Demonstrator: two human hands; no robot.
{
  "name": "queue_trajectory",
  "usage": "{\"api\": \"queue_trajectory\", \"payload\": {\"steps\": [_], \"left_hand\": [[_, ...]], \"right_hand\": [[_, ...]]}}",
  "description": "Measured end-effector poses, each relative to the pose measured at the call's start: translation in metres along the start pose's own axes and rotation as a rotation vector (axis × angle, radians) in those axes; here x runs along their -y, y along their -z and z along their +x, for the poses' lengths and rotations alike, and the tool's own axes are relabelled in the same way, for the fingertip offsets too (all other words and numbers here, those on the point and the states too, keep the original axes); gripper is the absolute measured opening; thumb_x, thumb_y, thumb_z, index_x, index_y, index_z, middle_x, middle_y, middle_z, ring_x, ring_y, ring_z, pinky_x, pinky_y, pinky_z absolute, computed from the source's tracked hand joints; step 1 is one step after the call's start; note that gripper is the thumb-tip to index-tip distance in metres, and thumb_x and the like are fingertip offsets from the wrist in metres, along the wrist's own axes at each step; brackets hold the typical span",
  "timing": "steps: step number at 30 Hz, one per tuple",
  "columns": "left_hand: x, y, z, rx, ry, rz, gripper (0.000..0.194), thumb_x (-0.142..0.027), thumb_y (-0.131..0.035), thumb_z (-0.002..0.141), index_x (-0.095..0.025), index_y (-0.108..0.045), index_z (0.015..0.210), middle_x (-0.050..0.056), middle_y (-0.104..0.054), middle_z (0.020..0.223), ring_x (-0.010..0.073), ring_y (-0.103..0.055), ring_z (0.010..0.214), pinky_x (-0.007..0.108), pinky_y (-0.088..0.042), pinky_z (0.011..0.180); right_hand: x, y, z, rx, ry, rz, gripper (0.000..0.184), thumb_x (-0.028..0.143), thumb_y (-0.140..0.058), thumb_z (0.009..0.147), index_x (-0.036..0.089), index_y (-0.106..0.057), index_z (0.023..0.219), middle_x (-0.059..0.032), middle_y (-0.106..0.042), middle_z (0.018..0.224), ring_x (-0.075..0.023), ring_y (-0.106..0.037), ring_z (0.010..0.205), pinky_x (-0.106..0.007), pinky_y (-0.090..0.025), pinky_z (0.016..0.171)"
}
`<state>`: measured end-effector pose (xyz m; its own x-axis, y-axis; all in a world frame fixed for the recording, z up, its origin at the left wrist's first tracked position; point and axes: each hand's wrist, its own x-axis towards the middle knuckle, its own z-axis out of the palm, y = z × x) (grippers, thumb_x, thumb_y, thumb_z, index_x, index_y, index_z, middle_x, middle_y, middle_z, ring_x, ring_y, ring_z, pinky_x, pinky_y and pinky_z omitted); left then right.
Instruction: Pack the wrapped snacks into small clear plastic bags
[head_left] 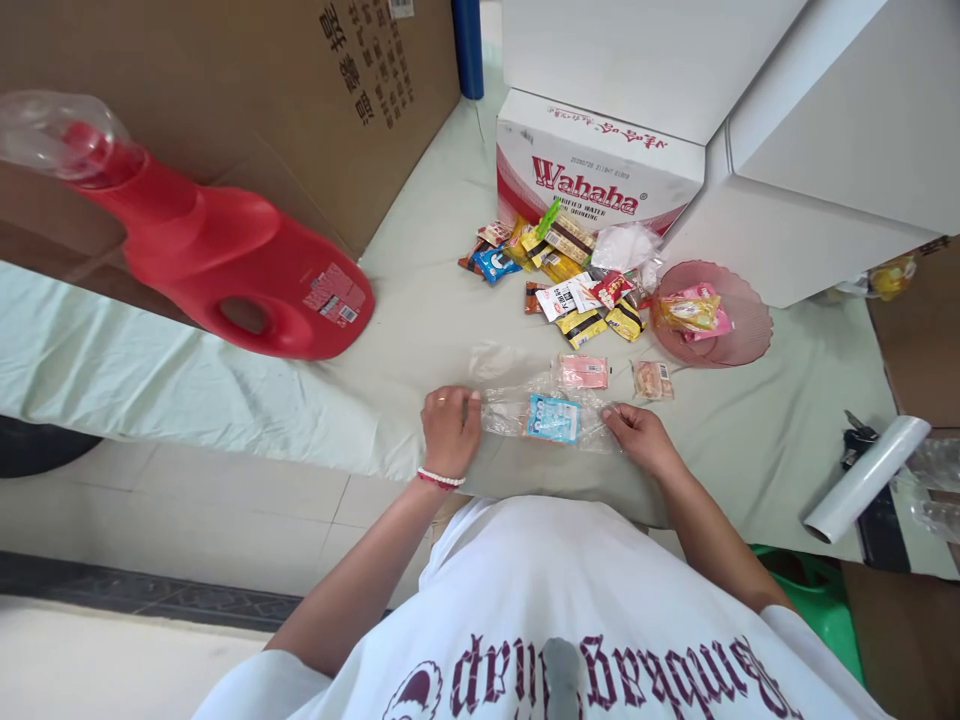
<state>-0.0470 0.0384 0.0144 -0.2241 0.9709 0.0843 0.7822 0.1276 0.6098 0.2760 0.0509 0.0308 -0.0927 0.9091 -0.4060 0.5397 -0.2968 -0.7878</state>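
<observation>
A blue snack packet point(553, 418) lies inside a sheet of clear plastic wrap point(510, 408) on the pale green cloth point(420, 330). My left hand point(448, 428) is closed on the wrap's left end. At the right end, my right hand point(637, 436) pinches the wrap with its fingertips. Just beyond the wrap lie a pink packet point(583, 372) and a small orange packet point(652, 379).
A pile of small snack packets point(559, 275) lies in front of a Wahaha carton point(592, 165). A pink plastic dish point(739, 330) holds packets. A red detergent jug point(225, 265) lies at left. A wrap roll point(866, 478) lies right. White boxes point(810, 130) stand behind.
</observation>
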Motion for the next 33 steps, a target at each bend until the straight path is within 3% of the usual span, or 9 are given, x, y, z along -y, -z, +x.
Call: {"api": "queue_trajectory", "payload": {"steps": [4,6,7,10,12,17,22,28,33], "left_hand": [[0.002,0.02,-0.013,-0.429,0.039,-0.015,0.024,-0.035,-0.042,0.099,-0.019,-0.059,0.104,0.015,-0.064,0.108,0.0303,-0.055,0.114,0.053,-0.042,0.102],[-0.001,0.033,-0.031,-0.513,-0.064,0.032,0.023,-0.035,-0.047,0.096,-0.02,-0.061,0.107,0.015,-0.062,0.11,0.0329,-0.055,0.117,0.057,-0.041,0.102],[-0.005,0.037,-0.04,-0.438,-0.182,0.045,0.022,-0.035,-0.05,0.093,-0.022,-0.063,0.105,0.014,-0.063,0.106,0.0331,-0.057,0.114,0.057,-0.041,0.1],[-0.028,0.032,-0.055,0.099,-0.631,0.021,0.027,-0.031,-0.051,0.093,-0.031,-0.069,0.113,0.007,-0.071,0.11,0.0273,-0.063,0.111,0.049,-0.042,0.1],[-0.045,0.016,-0.05,0.29,-0.747,0.058,0.037,-0.026,-0.047,0.096,-0.031,-0.066,0.128,0.006,-0.071,0.126,0.0248,-0.061,0.121,0.045,-0.041,0.102],[-0.061,-0.018,-0.02,0.306,-0.644,0.179,0.039,-0.021,-0.043,0.101,-0.025,-0.064,0.133,0.009,-0.069,0.135,0.0274,-0.058,0.125,0.046,-0.04,0.097],[-0.057,-0.021,-0.021,0.318,-0.653,0.189,0.039,-0.02,-0.044,0.1,-0.025,-0.065,0.133,0.01,-0.068,0.135,0.0266,-0.058,0.125,0.045,-0.039,0.096],[-0.057,-0.017,-0.026,0.288,-0.625,0.203,0.035,-0.022,-0.045,0.102,-0.029,-0.067,0.128,0.007,-0.07,0.134,0.0259,-0.06,0.123,0.047,-0.037,0.097],[-0.053,-0.021,-0.026,0.285,-0.579,0.158,0.034,-0.023,-0.046,0.102,-0.031,-0.068,0.127,0.005,-0.07,0.134,0.025,-0.059,0.124,0.047,-0.037,0.098]], "right_hand": [[0.0,0.0,0.002,-0.018,0.006,-0.11,0.052,0.064,-0.052,0.091,0.022,-0.043,0.063,0.006,-0.035,0.055,-0.0116,-0.032,0.055,-0.025,-0.024,0.053],[0.001,0.0,0.002,-0.01,0.015,-0.133,0.052,0.064,-0.05,0.091,0.022,-0.043,0.062,0.0058,-0.035,0.055,-0.0118,-0.032,0.054,-0.025,-0.024,0.053],[0.002,-0.001,0.003,-0.007,0.019,-0.141,0.052,0.064,-0.05,0.091,0.022,-0.042,0.061,0.0057,-0.035,0.054,-0.0118,-0.032,0.054,-0.025,-0.024,0.053],[0.003,-0.003,0.003,-0.002,0.031,-0.149,0.052,0.064,-0.049,0.091,0.023,-0.041,0.061,0.0055,-0.036,0.054,-0.0123,-0.034,0.055,-0.025,-0.025,0.053],[0.002,-0.003,0.002,-0.001,0.033,-0.157,0.051,0.064,-0.049,0.091,0.023,-0.04,0.062,0.0054,-0.036,0.055,-0.0125,-0.034,0.056,-0.025,-0.025,0.053],[0.004,0.02,-0.001,-0.004,0.038,-0.263,0.046,0.059,-0.049,0.092,0.022,-0.049,0.065,0.0039,-0.044,0.058,-0.014,-0.04,0.058,-0.026,-0.028,0.056],[0.046,0.028,0.018,-0.216,0.24,-0.455,0.04,0.052,-0.046,0.097,0.019,-0.068,0.089,-0.0059,-0.067,0.084,-0.0204,-0.057,0.08,-0.03,-0.04,0.074],[0.107,-0.019,0.058,0.07,0.272,-0.795,0.025,0.041,-0.058,0.095,0.022,-0.073,0.103,-0.0096,-0.072,0.106,-0.0253,-0.06,0.102,-0.029,-0.041,0.077],[0.123,0.02,0.087,0.209,0.376,-0.858,0.023,0.02,-0.055,0.093,0.021,-0.075,0.103,-0.0062,-0.076,0.102,-0.0197,-0.064,0.089,-0.027,-0.038,0.073]]}}
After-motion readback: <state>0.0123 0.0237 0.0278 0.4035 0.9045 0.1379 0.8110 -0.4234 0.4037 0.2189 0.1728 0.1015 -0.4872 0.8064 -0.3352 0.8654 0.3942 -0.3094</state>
